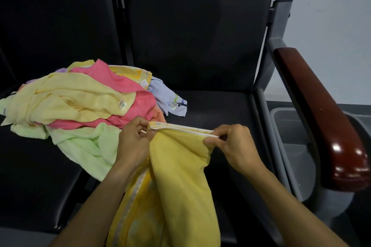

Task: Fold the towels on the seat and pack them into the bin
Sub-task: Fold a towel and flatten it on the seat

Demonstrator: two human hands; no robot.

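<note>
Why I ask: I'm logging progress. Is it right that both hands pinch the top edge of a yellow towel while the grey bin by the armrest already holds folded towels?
Not quite. The head view shows the grey bin holding no towels. The left hand and right hand do pinch the yellow towel.

The lower part of the yellow towel [180, 176] runs out of the picture at the bottom edge, so its full length cannot be seen. Left of this towel, the pile of towels [80, 102] hides its lower layers; an orange piece [160, 115] and a purple piece [61, 70] show only as small corners. The labels [122, 104] on the pile are too small to read. Right of the yellow towel, the grey bin [295, 126] is covered in part by the wooden armrest [321, 118], and its far side is cut by the right edge. Both forearms leave the picture at the bottom
</note>
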